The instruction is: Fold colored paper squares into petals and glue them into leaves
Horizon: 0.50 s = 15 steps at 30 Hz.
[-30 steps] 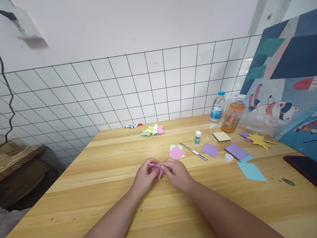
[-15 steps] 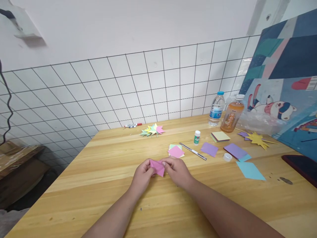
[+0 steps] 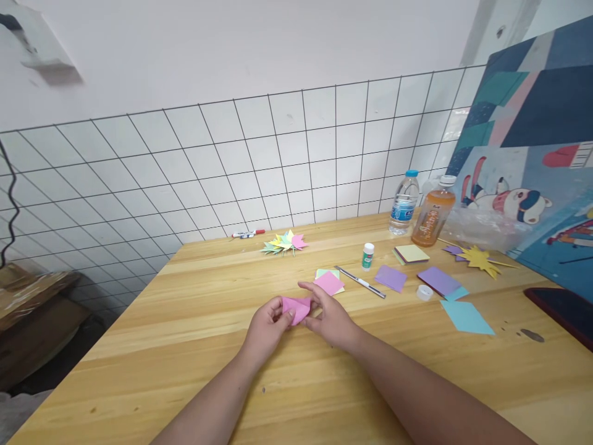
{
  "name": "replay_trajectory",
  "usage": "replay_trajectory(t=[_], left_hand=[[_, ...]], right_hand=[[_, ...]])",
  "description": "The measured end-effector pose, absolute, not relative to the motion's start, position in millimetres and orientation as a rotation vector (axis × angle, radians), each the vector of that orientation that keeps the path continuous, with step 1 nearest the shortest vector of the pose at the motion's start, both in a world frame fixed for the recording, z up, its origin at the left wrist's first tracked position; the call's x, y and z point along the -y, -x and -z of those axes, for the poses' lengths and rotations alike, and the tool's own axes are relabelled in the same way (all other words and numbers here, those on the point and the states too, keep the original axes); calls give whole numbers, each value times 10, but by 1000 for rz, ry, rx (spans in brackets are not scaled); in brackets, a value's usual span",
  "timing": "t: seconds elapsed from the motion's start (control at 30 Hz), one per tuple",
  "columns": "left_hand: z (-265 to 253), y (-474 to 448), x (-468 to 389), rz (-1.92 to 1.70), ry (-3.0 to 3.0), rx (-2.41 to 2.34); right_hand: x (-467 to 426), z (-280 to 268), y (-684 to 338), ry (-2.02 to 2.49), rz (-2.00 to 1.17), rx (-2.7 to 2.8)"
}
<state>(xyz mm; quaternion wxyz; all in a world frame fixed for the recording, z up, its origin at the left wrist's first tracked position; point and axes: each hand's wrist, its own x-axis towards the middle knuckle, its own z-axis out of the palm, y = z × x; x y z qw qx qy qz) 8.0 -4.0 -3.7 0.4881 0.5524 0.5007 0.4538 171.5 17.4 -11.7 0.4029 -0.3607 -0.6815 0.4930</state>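
Observation:
A small pink sheet of folding paper (image 3: 295, 309), with creases in it, is between my two hands above the table's middle. My left hand (image 3: 269, 322) pinches its left side, the thumb on top. At the right edge of the sheet, my right hand (image 3: 330, 318) holds the paper with thumb and fingers, its index finger lifted and stretched out. Just behind lie a pink square (image 3: 328, 283) on other pale squares and a grey-white craft knife (image 3: 360, 282). Part of the pink sheet is hidden by my fingers.
Behind stand a glue stick (image 3: 367, 256), a water bottle (image 3: 404, 204) and an orange drink bottle (image 3: 433, 213). Purple paper (image 3: 390, 279), blue paper (image 3: 467, 317), a white cap (image 3: 424, 292) and yellow paper star (image 3: 479, 261) lie right. Spiky folded paper (image 3: 285, 243) and markers (image 3: 248, 233) lie by the wall.
My right hand has loosened its pinch and shifted along the paper's right edge, the index finger now raised. The pink sheet has tilted, and its outline looks more folded.

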Motion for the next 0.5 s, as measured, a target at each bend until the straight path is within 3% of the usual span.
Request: replay_trajectory(t=[0.5], left_hand=[[-23, -28, 68, -1002, -1388, -1140]], right_hand=[[-228, 62, -1696, 1057, -1328, 1512]])
